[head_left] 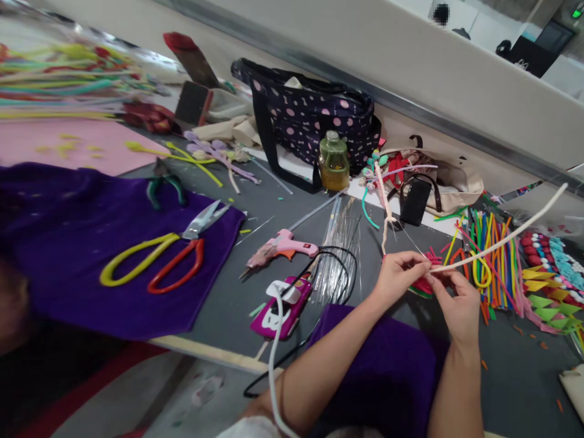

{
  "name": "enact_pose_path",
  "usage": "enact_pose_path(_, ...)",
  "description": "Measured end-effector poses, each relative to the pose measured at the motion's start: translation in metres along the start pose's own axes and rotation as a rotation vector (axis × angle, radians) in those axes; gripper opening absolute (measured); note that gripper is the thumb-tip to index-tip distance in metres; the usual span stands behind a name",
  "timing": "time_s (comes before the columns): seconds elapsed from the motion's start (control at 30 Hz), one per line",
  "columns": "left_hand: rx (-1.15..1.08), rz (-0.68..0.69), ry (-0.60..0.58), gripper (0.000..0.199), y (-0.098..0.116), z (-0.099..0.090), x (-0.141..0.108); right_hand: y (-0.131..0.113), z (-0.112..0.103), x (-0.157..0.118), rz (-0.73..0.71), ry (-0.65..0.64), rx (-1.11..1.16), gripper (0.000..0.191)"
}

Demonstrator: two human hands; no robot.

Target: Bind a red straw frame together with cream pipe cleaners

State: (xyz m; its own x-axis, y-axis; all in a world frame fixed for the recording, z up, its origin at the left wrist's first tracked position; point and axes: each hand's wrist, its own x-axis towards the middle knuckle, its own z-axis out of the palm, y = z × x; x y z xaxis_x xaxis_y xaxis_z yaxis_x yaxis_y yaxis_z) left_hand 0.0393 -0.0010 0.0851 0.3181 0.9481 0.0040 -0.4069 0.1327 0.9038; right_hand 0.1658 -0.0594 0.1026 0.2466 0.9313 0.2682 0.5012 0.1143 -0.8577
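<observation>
My left hand (398, 281) and my right hand (462, 313) meet over the table, fingers pinched together. Between them they grip one end of a long white pipe cleaner (500, 244), whose free end sweeps up to the right. A thin pale wire runs toward the fingertips from the upper left. Just beyond my left hand is a twisted pale pink stem (385, 233), with small flower shapes at its top; whether it touches the hand I cannot tell. Something red and green (422, 287) shows beneath the fingers, mostly hidden.
A pink glue gun (292, 244) lies left of my arms, near a magenta power strip (288, 313) with cables. Large scissors (176, 249) and pliers (164, 185) rest on purple cloth (82, 225). Behind stand a bottle (334, 164) and patterned bag (310, 115). Coloured pipe cleaners (495, 261) lie right.
</observation>
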Motion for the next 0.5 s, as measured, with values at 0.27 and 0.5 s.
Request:
enact_pose_path(0.27, 0.035, 0.029, 0.014, 0.026, 0.0010, -0.0002, 0.0003, -0.0017, -0.0008, -0.0008, -0.024, 0.009, -0.028, 0.018)
enact_pose_path(0.5, 0.020, 0.032, 0.007, 0.028, -0.0004, -0.0010, -0.0001, 0.0006, -0.0006, -0.0015, -0.080, -0.030, -0.113, 0.015)
